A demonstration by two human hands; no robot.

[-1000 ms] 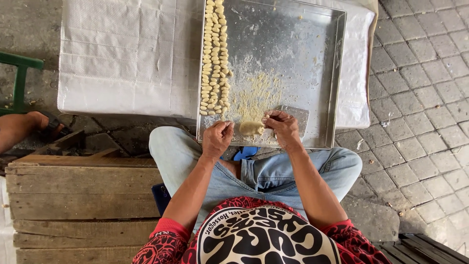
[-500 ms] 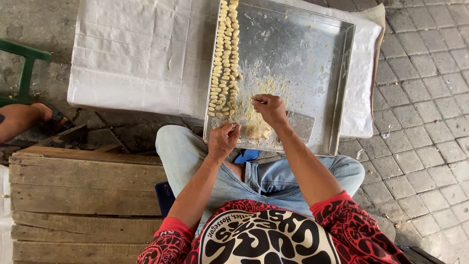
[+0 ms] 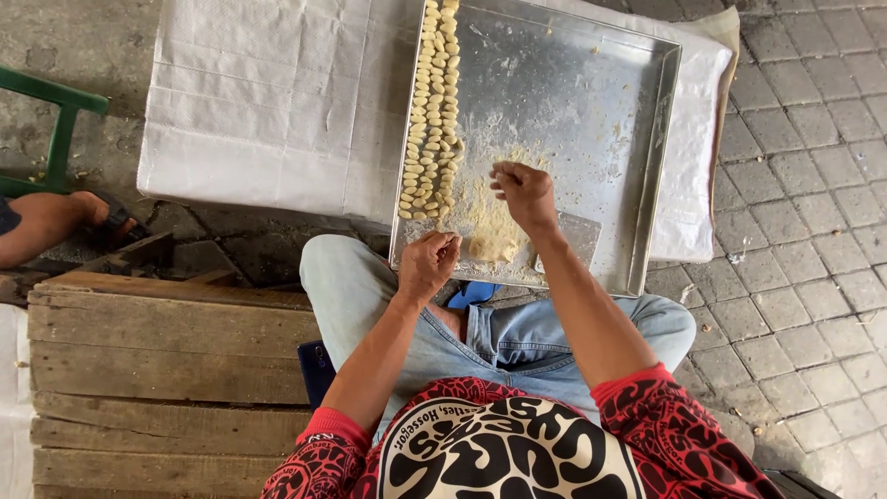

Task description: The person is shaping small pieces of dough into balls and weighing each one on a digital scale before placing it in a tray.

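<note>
rows of small dough pieces [image 3: 432,111] line the left side of the metal tray [image 3: 661,157]. my left hand [image 3: 428,263] is clenched at the near rim, contents unseen. dough lump [image 3: 492,242] sits between hands. right hand [image 3: 523,192] pinches a bit; keep pieces equal, rows tight.

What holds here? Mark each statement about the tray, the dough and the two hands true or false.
1. The small shaped dough pieces lie in rows along the left side of the metal tray. True.
2. The right hand rests on the wooden crate. False: it is over the tray, above the lump of dough; the wooden crate lies apart, to the person's left.
3. The left hand is at the tray's near edge, fingers curled. True.
4. The tray sits on bare paving. False: a white cloth lies under it.
5. The tray is full of pieces. False: most of it is bare metal.
</note>
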